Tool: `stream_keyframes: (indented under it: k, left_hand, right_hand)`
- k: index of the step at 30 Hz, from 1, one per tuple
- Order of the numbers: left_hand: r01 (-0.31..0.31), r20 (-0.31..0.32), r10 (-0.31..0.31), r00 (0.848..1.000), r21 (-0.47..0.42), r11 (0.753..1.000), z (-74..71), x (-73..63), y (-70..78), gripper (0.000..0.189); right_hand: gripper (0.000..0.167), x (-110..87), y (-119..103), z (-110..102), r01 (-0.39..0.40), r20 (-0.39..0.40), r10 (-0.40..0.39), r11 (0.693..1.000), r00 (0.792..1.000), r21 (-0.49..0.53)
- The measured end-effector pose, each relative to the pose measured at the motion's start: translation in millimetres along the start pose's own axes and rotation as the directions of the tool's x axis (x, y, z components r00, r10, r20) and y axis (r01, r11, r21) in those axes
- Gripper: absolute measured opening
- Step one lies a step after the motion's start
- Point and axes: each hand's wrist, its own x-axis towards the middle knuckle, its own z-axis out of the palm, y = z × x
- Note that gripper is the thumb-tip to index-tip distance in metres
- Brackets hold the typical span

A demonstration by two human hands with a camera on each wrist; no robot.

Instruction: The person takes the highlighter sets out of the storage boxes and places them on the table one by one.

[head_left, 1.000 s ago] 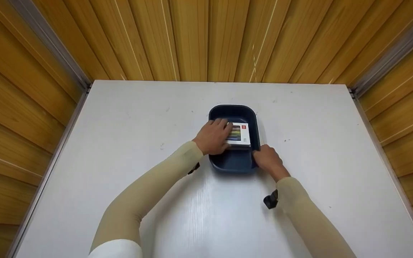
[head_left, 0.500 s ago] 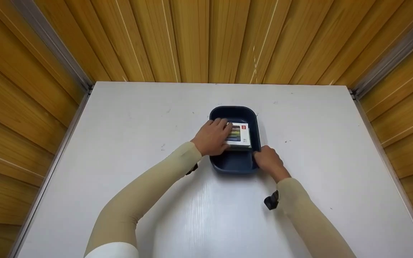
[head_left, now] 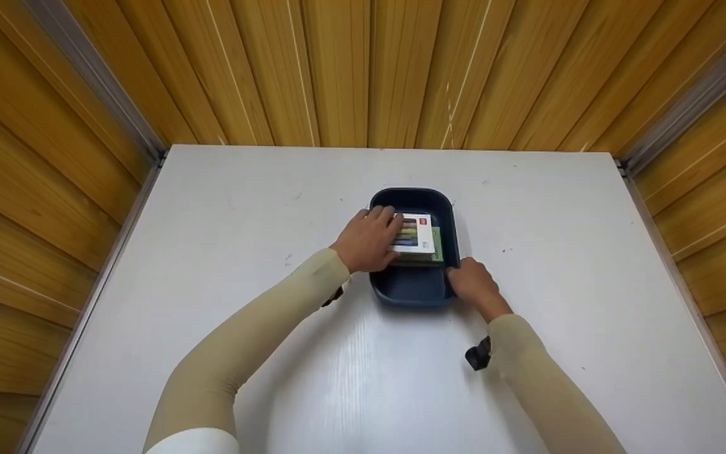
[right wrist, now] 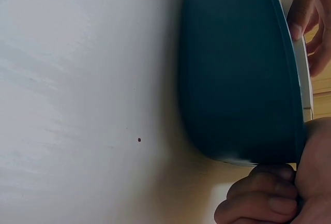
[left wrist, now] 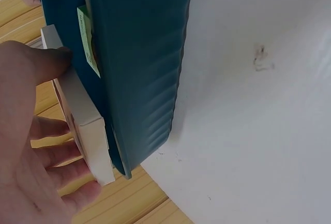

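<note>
A dark blue plastic basin (head_left: pixel 410 289) stands on the white table in the head view. Its right rim is gripped by my right hand (head_left: pixel 475 287), with curled fingers under the edge in the right wrist view. My left hand (head_left: pixel 368 243) holds a white box (head_left: pixel 425 237) over the basin, thumb on one edge and fingers on the other side. Coloured sticks show through the box's window; their kind is unclear. Below it lies a green box (head_left: pixel 438 244), mostly covered; in the left wrist view this green box (left wrist: pixel 89 40) sits inside the basin, apart from the white one.
The white tabletop (head_left: pixel 262 208) carries small dark marks. Wood-patterned panels (head_left: pixel 338 75) enclose the table at the back and both sides. A black wrist camera (head_left: pixel 478 354) hangs beneath the right forearm.
My left hand has lifted the white box and shifted it slightly left, so more of the green box beneath shows. My right hand keeps its grip on the basin's rim.
</note>
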Motion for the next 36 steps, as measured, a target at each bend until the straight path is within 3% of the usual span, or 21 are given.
stream_keyframes:
  k: [19,36]
  left_hand:
    - [0.038,-0.014,-0.039,0.999,-0.084,0.996,1.7,-6.7,-12.8,0.078]
    - [0.084,0.044,-0.078,0.996,-0.139,0.987,5.0,-9.2,-20.8,0.077]
  right_hand:
    - [0.044,-1.0,0.1,1.9,0.016,-0.044,-0.017,1.0,0.999,-0.02]
    - [0.044,-0.5,0.3,1.5,0.002,-0.024,-0.003,1.0,1.0,-0.014]
